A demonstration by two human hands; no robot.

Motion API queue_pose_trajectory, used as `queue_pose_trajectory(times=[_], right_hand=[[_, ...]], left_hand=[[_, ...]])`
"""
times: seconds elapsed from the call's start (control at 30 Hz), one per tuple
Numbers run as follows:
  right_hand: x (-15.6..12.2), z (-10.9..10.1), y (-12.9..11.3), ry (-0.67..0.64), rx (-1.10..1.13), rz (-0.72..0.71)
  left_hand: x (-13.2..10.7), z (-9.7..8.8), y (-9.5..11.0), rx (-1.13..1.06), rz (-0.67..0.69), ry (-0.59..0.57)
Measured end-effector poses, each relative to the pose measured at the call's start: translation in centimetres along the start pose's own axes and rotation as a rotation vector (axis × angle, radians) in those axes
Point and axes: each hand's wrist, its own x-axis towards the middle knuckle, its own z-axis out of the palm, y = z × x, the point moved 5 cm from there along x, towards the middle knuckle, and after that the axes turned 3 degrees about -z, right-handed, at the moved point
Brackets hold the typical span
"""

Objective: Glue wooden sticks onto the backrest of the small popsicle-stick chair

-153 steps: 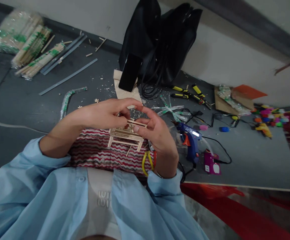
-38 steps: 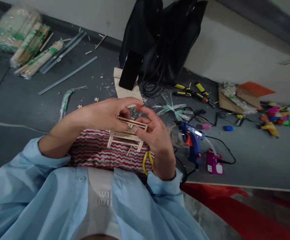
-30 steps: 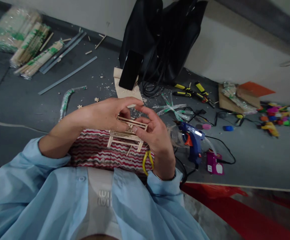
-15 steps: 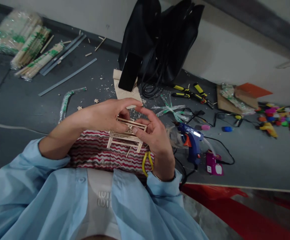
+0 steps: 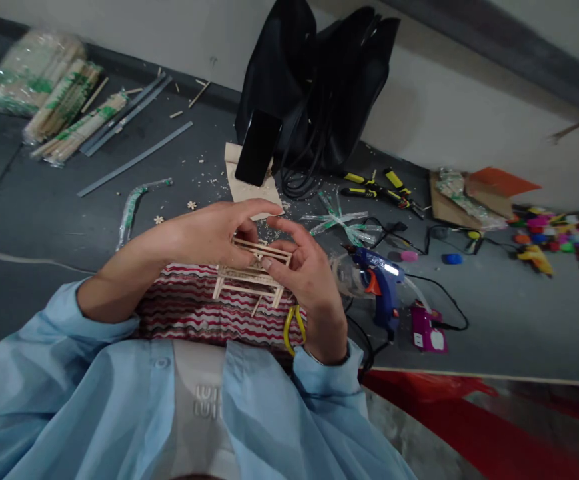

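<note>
Low over the striped cloth (image 5: 184,307), a small frame of thin wooden sticks (image 5: 249,288) is held between both my hands. My left hand (image 5: 204,232) reaches in from the left, its thumb and fingers closed around the upper part of the frame. From the right, my right hand (image 5: 306,270) pinches the other end, thumb laid across the sticks and index finger arched above. A tiny light piece shows between the thumbs, too small to make out. Some fingertips are hidden behind the frame. A yellow handle (image 5: 289,330) pokes out beside my right wrist.
A blue glue gun (image 5: 382,273) lies right of my right hand, near a purple box (image 5: 426,330). Pliers (image 5: 374,190), a black phone (image 5: 258,148) and a black bag (image 5: 314,87) are behind. Wrapped stick bundles (image 5: 62,100) lie at the far left.
Both hands keep their grip on the stick frame, with only a slight shift of the right fingers. The whole view has moved a little.
</note>
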Motion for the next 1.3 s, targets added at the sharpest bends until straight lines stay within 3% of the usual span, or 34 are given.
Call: queue_pose_trajectory(times=[1.3], right_hand=[[0.01, 0.04, 0.04, -0.003, -0.012, -0.015]], left_hand=[[-0.15, -0.11, 0.14, 0.045, 0.021, 0.018]])
